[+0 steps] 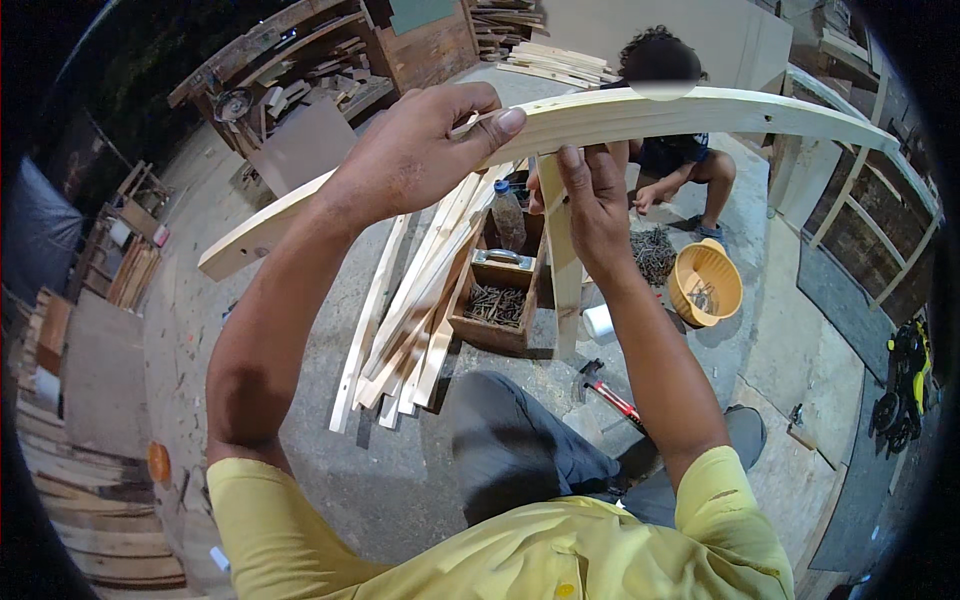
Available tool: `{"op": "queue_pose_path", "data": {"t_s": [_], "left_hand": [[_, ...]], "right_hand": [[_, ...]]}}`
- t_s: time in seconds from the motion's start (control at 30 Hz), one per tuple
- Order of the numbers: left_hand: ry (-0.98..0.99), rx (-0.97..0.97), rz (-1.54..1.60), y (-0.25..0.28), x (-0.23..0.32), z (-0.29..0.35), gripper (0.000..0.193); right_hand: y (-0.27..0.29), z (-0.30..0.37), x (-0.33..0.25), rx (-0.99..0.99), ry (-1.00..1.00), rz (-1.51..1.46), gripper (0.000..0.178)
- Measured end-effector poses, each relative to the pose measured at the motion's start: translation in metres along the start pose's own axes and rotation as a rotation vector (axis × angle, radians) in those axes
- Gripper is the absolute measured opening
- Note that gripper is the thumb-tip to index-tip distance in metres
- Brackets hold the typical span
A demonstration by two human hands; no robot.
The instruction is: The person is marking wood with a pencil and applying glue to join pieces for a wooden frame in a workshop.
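A long pale wooden strip (650, 117) spans the view in front of me, raised above the floor. My left hand (425, 145) is closed round it left of its middle, thumb along the near face. My right hand (600, 215) grips a shorter wooden strip (562, 265) that hangs down from the long one, its upper end against the long strip's underside. Whether the two are fastened together cannot be seen. Below them stands a wooden toolbox (490, 335) with nails (494, 304) in its near compartment and a plastic bottle (509, 218) farther back.
Loose wooden strips (415, 295) lie left of the toolbox. A claw hammer (612, 393) rests by my legs. Beyond are a yellow basket (706, 284), a heap of nails (652, 255) and a squatting person (690, 165). A wooden frame (868, 215) stands at right.
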State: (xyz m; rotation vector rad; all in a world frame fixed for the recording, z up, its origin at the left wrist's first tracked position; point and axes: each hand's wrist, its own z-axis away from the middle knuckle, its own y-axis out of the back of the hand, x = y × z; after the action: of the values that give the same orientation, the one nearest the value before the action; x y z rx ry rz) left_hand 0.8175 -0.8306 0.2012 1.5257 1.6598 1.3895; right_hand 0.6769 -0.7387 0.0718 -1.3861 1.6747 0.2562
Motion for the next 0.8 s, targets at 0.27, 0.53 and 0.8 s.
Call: {"op": "queue_pose_path", "data": {"t_s": [0.27, 0.53, 0.8], "left_hand": [[-0.022, 0.009, -0.018, 0.0005, -0.0009, 0.0006, 0.044], [-0.003, -0.010, -0.021, 0.0000, 0.0021, 0.0009, 0.045], [-0.030, 0.003, -0.020, -0.0003, 0.0008, 0.0027, 0.046]], "right_hand": [[0.0014, -0.0017, 0.0012, -0.020, 0.005, -0.015, 0.037], [0.0013, -0.0008, 0.0023, -0.014, 0.036, -0.033, 0.036], [0.0011, 0.0013, -0.0005, -0.013, 0.018, -0.001, 0.036]]}}
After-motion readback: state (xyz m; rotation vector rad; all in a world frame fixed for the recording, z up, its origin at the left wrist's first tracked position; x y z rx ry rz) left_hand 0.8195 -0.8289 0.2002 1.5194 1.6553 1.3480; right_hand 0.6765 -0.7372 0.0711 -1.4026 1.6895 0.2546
